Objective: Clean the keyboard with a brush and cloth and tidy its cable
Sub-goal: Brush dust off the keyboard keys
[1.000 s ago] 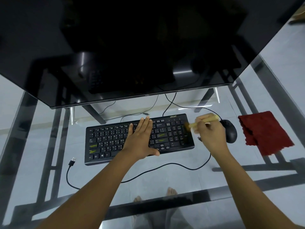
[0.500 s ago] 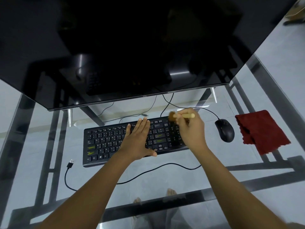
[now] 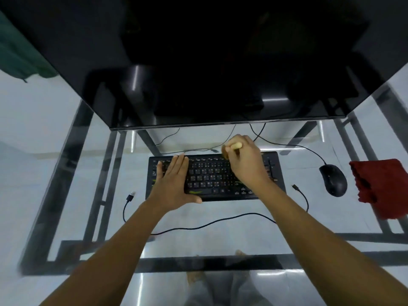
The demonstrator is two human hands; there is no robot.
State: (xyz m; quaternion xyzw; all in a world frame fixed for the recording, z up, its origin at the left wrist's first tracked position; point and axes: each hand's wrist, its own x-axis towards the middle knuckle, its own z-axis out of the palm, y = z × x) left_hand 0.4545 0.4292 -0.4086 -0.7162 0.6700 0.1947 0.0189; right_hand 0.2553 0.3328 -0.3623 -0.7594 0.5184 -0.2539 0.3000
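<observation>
**Both arms reach in from the lower frame**

The left hand lies flat at frame centre, palm down, fingers straight and together, thumb spread toward the right. The right hand, just right of centre, is curled into a fist with knuckles up, wrist bent.
</observation>
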